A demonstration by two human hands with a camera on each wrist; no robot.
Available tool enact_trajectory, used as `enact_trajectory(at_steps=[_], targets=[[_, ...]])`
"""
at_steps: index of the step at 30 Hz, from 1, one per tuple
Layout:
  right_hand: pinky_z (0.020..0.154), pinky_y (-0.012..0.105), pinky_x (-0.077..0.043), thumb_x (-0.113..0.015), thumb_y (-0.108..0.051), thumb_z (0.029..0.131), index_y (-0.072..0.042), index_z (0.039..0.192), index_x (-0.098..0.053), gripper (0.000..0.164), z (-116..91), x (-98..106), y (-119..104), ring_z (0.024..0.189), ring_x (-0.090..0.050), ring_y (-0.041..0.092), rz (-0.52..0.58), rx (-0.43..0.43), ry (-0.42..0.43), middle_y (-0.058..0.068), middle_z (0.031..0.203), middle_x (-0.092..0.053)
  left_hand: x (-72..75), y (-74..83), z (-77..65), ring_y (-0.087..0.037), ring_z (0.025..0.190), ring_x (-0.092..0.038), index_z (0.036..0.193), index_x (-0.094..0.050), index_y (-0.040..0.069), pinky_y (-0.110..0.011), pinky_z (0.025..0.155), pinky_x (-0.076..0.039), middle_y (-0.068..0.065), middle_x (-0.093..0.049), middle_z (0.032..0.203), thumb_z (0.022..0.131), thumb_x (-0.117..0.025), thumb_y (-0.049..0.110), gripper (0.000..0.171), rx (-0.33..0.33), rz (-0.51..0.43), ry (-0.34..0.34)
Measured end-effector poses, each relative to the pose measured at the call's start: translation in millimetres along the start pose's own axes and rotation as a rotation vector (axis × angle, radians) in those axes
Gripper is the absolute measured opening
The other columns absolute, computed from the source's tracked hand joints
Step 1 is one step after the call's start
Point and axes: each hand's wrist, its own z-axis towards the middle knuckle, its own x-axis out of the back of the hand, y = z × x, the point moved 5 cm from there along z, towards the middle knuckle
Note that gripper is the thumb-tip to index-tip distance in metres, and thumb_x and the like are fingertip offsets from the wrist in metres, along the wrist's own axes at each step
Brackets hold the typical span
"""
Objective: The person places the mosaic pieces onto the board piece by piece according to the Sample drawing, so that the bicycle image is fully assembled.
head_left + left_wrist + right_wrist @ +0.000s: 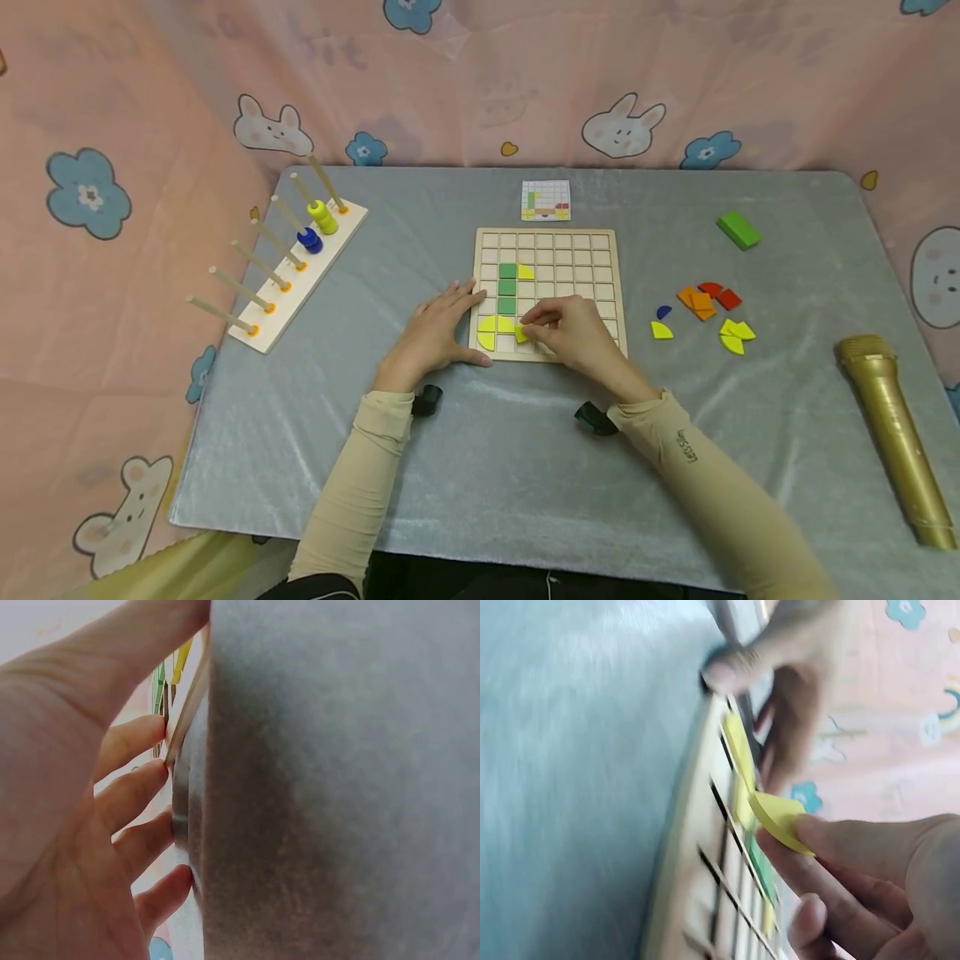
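Observation:
A wooden grid board (pixel 570 287) lies on the grey cloth. On its left part sit several green squares (pixel 507 287) in a column, a yellow quarter-circle (pixel 527 272) beside the top one, and further yellow quarter-circles (pixel 487 323) below. My right hand (pixel 573 332) pinches a yellow quarter-circle piece (pixel 778 817) between thumb and finger, just over the lower cells. My left hand (pixel 435 333) rests at the board's left edge, fingers spread and touching the rim and cloth. In the left wrist view the fingers (pixel 135 791) look nearly straight.
A pattern card (pixel 546 201) lies behind the board. Loose yellow (pixel 737 337), orange (pixel 697 302), red and blue pieces lie to the right, near a green block (pixel 739 230). A gold microphone (pixel 896 442) is far right. A peg stand (pixel 300 271) with rings stands left.

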Motion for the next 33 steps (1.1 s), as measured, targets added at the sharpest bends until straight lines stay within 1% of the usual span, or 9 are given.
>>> enact_trajectory(at_steps=[2,5,8,14,18,20,23,26,33], targets=[[0.065,0.026,-0.047,-0.080,-0.006,0.092,-0.003,0.095,-0.083,0.005,2.1,-8.1,-1.1,0.071,-0.063,0.019,0.002,0.010,0.003,0.012,0.089,-0.079,0.0,0.4,0.1,-0.023,0.167,-0.013,0.168,-0.035,0.023,-0.055,0.132,-0.020,0.004,-0.017,0.179,0.077,-0.094,0.048,0.111,-0.003,-0.001,0.001],[0.066,0.029,-0.044,-0.081,-0.008,0.091,-0.004,0.094,-0.084,0.005,4.1,-16.9,-1.6,0.072,-0.058,0.019,-0.005,0.013,0.014,0.012,0.094,-0.079,0.1,1.1,0.0,-0.023,0.167,-0.013,0.168,-0.035,0.023,-0.056,0.132,-0.020,0.003,-0.018,0.179,0.077,-0.094,0.048,0.111,-0.012,0.001,0.006],[0.070,0.031,-0.045,-0.080,-0.009,0.091,-0.006,0.092,-0.084,0.005,5.2,-21.6,-0.6,0.078,-0.059,0.020,-0.012,-0.002,0.031,0.012,0.098,-0.079,0.1,1.6,0.1,-0.024,0.167,-0.014,0.168,-0.036,0.023,-0.056,0.132,-0.021,0.003,-0.019,0.179,0.077,-0.094,0.048,0.111,-0.015,0.001,0.010],[0.071,0.033,-0.048,-0.080,-0.011,0.093,-0.008,0.091,-0.084,0.005,3.7,-26.2,1.2,0.080,-0.064,0.022,-0.018,-0.045,0.011,0.009,0.090,-0.078,0.4,1.2,-0.3,-0.024,0.167,-0.013,0.168,-0.036,0.022,-0.056,0.132,-0.020,0.002,-0.019,0.179,0.077,-0.094,0.047,0.110,-0.012,0.004,0.009],[0.077,0.038,-0.052,-0.082,-0.011,0.092,-0.007,0.090,-0.083,0.005,1.9,-29.1,-0.1,0.089,-0.068,0.025,-0.022,-0.058,0.016,0.009,0.094,-0.079,0.8,0.8,-1.3,-0.023,0.167,-0.013,0.168,-0.036,0.022,-0.056,0.132,-0.020,0.003,-0.019,0.179,0.077,-0.094,0.048,0.111,-0.011,0.003,0.012],[0.079,0.039,-0.053,-0.082,-0.010,0.092,-0.007,0.090,-0.083,0.005,1.6,-30.1,-0.7,0.091,-0.069,0.026,-0.030,-0.053,0.022,0.009,0.095,-0.078,0.7,0.7,-1.2,-0.023,0.167,-0.014,0.168,-0.036,0.022,-0.056,0.132,-0.021,0.003,-0.019,0.179,0.077,-0.094,0.048,0.110,-0.012,0.004,0.014],[0.075,0.038,-0.052,-0.082,-0.009,0.092,-0.006,0.090,-0.084,0.005,2.0,-31.3,-1.7,0.086,-0.067,0.025,-0.042,-0.035,0.030,0.010,0.094,-0.077,0.5,0.2,-0.8,-0.024,0.167,-0.014,0.168,-0.036,0.022,-0.056,0.132,-0.021,0.003,-0.019,0.179,0.077,-0.094,0.047,0.110,-0.012,0.007,0.014],[0.070,0.034,-0.048,-0.082,-0.009,0.092,-0.005,0.090,-0.084,0.005,2.8,-32.3,-2.4,0.080,-0.064,0.022,-0.061,-0.016,0.037,0.009,0.091,-0.075,0.2,0.0,-0.5,-0.024,0.167,-0.014,0.168,-0.036,0.022,-0.056,0.132,-0.021,0.002,-0.019,0.179,0.078,-0.094,0.047,0.110,-0.013,0.009,0.012],[0.062,0.031,-0.044,-0.086,-0.011,0.089,-0.007,0.087,-0.080,0.008,6.8,-33.3,0.5,0.070,-0.059,0.019,-0.064,-0.022,0.056,0.008,0.083,-0.074,1.0,1.2,-1.2,-0.024,0.167,-0.013,0.168,-0.035,0.023,-0.057,0.132,-0.020,0.003,-0.018,0.179,0.077,-0.094,0.048,0.111,-0.016,0.005,0.011]])
